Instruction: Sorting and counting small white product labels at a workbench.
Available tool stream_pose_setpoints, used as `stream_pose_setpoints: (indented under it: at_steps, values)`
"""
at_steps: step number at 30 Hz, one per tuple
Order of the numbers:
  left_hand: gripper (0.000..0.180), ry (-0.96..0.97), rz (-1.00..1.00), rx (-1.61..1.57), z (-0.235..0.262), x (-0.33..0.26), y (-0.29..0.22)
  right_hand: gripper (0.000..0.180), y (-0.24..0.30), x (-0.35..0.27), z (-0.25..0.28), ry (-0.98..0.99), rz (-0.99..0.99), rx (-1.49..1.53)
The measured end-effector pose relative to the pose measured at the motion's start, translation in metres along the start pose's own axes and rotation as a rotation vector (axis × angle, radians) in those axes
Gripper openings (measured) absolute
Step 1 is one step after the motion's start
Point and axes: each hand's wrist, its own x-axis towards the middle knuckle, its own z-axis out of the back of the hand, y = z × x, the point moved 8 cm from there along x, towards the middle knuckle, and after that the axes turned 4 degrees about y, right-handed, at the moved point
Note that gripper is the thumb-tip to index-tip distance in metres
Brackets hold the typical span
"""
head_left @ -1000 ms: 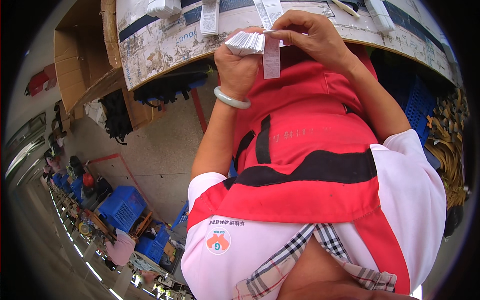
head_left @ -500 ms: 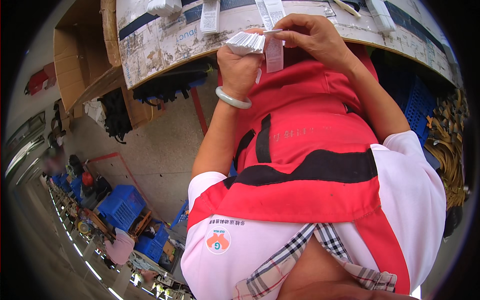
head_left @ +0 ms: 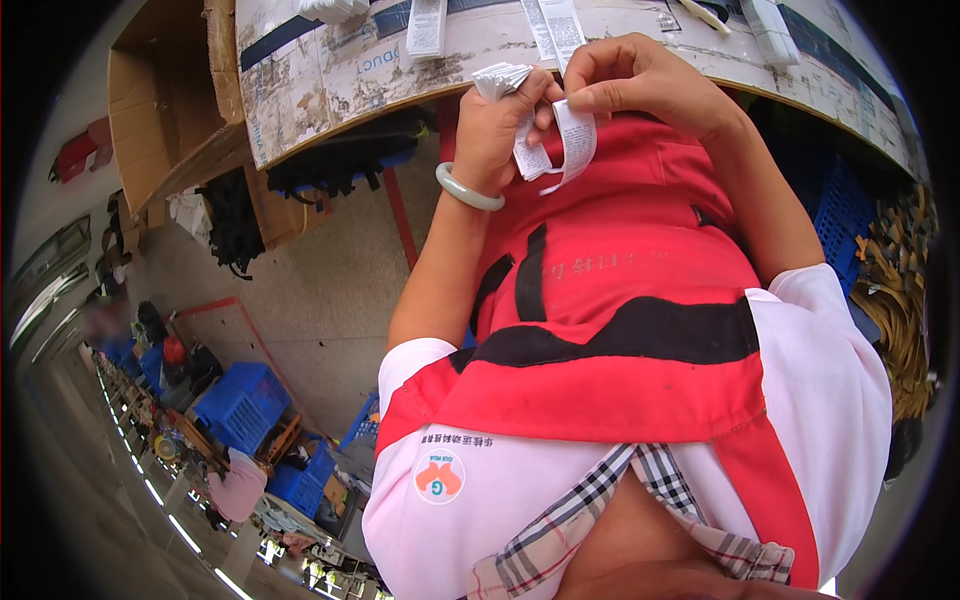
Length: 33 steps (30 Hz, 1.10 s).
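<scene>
My left hand, below a pale bangle, is closed around a fanned stack of white printed labels. The stack's lower ends show beneath my fingers. My right hand pinches the upper end of one white label strip, which curls down beside the stack, in front of my red apron. Just behind my hands, two long printed label strips lie side by side on the worn, cardboard-covered table.
More label bundles and a pale pen-like tool lie on the table. An open cardboard box stands at its left end. Black pieces hang beneath it. Right of me are a blue crate and tan strips.
The single label strip has swung down and now curls, with its printed face showing. My left hand has turned and moved slightly right, tilting the stack. My right hand has shifted slightly right.
</scene>
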Motion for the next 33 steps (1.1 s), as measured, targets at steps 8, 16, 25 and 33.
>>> stream_pose_setpoints:
  at_steps: [8,16,25,33]
  values:
    - [0.029,0.119,0.059,-0.105,-0.010,-0.002,0.013,0.017,-0.017,0.010,0.006,-0.306,0.227,-0.011]
    - [0.017,0.004,0.022,0.050,-0.005,0.011,-0.008,0.017,0.019,0.030,0.088,-0.612,0.354,-0.861]
    - [0.011,-0.064,-0.035,0.176,0.000,0.026,-0.029,0.023,0.002,0.028,0.081,-0.768,0.372,-1.131]
    - [0.014,-0.030,-0.023,0.117,0.006,0.021,-0.012,0.019,0.022,-0.040,0.106,-1.029,0.381,-1.234]
